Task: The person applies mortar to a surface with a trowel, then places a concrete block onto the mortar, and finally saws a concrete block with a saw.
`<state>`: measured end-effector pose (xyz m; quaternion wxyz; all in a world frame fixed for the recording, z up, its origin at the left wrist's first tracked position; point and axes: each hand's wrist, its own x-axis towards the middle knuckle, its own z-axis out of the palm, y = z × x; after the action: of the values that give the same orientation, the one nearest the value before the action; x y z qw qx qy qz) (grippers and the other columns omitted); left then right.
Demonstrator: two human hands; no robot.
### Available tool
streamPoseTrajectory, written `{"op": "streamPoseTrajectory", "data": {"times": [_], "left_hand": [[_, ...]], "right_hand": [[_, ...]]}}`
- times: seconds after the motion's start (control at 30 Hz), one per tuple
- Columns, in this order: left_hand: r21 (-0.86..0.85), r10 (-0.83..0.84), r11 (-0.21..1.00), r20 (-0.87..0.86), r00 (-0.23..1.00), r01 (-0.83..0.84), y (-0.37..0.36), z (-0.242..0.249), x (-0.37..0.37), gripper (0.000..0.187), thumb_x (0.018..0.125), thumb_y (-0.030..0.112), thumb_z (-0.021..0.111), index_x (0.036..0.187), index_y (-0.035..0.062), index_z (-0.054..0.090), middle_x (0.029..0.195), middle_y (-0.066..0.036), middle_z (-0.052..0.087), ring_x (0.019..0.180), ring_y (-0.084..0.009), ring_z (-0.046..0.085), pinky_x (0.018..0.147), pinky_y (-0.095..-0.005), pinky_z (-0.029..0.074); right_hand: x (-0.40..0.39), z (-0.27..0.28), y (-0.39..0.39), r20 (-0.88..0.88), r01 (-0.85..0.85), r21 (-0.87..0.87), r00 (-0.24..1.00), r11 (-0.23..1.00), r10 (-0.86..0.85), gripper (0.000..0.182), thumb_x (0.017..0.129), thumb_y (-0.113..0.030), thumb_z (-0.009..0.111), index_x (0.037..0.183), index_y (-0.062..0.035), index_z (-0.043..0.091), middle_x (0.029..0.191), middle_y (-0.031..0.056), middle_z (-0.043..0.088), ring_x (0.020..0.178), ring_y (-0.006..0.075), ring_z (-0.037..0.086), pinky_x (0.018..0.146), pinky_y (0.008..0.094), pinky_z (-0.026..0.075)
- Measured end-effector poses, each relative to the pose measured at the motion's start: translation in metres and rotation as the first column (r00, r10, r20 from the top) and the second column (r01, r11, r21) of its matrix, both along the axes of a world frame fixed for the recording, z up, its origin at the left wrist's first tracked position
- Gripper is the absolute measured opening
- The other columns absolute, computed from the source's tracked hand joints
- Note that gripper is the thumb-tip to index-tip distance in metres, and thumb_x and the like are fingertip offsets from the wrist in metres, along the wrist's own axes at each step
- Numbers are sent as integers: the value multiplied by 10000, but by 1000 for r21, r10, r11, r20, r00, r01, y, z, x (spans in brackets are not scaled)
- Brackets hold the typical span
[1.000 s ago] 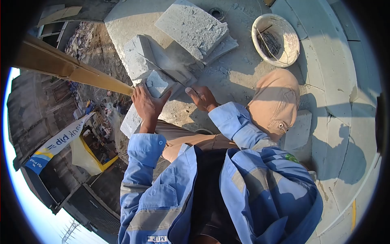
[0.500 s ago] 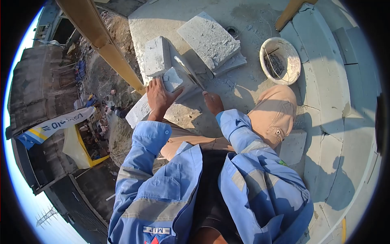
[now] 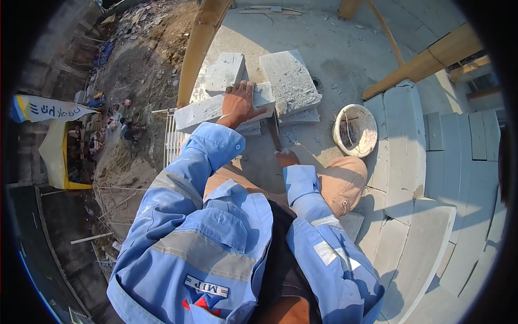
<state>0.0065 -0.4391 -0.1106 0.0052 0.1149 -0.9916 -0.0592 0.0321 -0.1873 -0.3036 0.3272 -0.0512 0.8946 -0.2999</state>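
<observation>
My left hand [image 3: 239,104] lies with fingers spread on a long grey block [image 3: 199,112], pressing on its top near the right end. My right hand [image 3: 287,158] is wrapped round the handle of a long, narrow blade-like tool [image 3: 275,133], which stands upright in the view beside the block's right end. Behind the left hand is another block [image 3: 225,74]. A large rough-faced slab [image 3: 288,81] lies to the right of the tool, on top of another piece.
A round white bucket [image 3: 369,132] with thin rods inside stands at the right. Beyond it runs a low block wall [image 3: 402,162]. Wooden posts [image 3: 199,48] rise at the left and right. Past the floor's left edge the ground drops to rubble [image 3: 132,70].
The view has turned and shifted. My left hand has moved onto the long block, and the tool in my right hand now stands at that block's end.
</observation>
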Motion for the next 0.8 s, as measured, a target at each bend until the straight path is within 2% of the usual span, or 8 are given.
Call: {"op": "streamPoseTrajectory", "data": {"times": [0.13, 0.2, 0.27, 0.33, 0.5, 0.63, 0.7, 0.8], "left_hand": [[-12, 8, 1000, -114, 993, -9, 14, -3, 7, 1115, 703, 657, 757, 1520, 45, 309, 1508, -224, 387, 1419, -370, 350, 1153, -532, 263], [-72, 46, 996, -82, 996, -52, 46, 7, 17, 1132, 740, 640, 735, 1565, 56, 225, 1580, -235, 275, 1499, -365, 205, 1197, -565, 168], [73, -243, 965, -125, 962, 254, 70, 0, 25, 1105, 780, 617, 711, 1582, 74, 181, 1609, -221, 228, 1525, -364, 133, 1224, -569, 97], [106, -353, 923, -150, 923, 370, 91, -6, 29, 1065, 804, 599, 695, 1585, 88, 181, 1618, -192, 228, 1525, -370, 124, 1227, -580, 88], [171, -94, 975, -258, 962, 141, 51, -9, 63, 1013, 802, 568, 710, 1576, 119, 235, 1613, -180, 244, 1520, -377, 146, 1222, -592, 94], [104, 184, 982, -303, 935, -159, -37, 6, 138, 1101, 707, 515, 826, 1566, 124, 258, 1606, -197, 239, 1514, -393, 152, 1207, -609, 121], [92, 272, 962, -395, 878, -257, -85, -6, 175, 1204, 654, 560, 849, 1571, 83, 231, 1605, -224, 203, 1511, -408, 146, 1222, -560, 129], [526, 380, 839, -389, 839, -136, -137, -38, 205, 1326, 555, 450, 940, 1561, 13, 196, 1576, -261, 256, 1490, -381, 234, 1213, -466, 216]], "right_hand": [[1, -6, 13, -64, -17, -116, 998, 993, 10, 510, 853, -499, 631, 951, -7, 719, 916, 275, 686, 919, 430, 667, 854, 472, 505], [-2, -27, 20, -37, -125, -231, 992, 965, 120, 502, 862, -470, 624, 973, 12, 711, 1035, 263, 704, 992, 401, 679, 883, 469, 509], [-11, -36, 17, 6, -131, -122, 991, 984, 132, 473, 866, -453, 638, 969, 3, 711, 957, 229, 710, 913, 357, 691, 838, 449, 518], [-13, -38, 8, 49, -141, -17, 989, 990, 142, 444, 870, -436, 653, 965, -7, 712, 879, 194, 716, 834, 313, 703, 792, 428, 528], [-5, -1, 35, 213, 275, -236, 950, 932, -227, 387, 875, -404, 676, 966, -30, 715, 800, 150, 697, 752, 238, 693, 728, 382, 529], [-9, 30, 55, 37, 209, -290, 978, 934, -208, 397, 882, -408, 671, 998, -30, 709, 790, 136, 699, 764, 241, 701, 710, 357, 529], [-18, 34, 59, -48, 188, -181, 979, 965, -200, 396, 872, -391, 674, 1017, -24, 703, 836, 143, 717, 830, 279, 724, 742, 383, 537], [-26, 23, 42, -102, 66, 54, 993, 996, -60, 465, 846, -346, 721, 1183, -31, 669, 966, 194, 719, 911, 288, 708, 870, 380, 552]]}}
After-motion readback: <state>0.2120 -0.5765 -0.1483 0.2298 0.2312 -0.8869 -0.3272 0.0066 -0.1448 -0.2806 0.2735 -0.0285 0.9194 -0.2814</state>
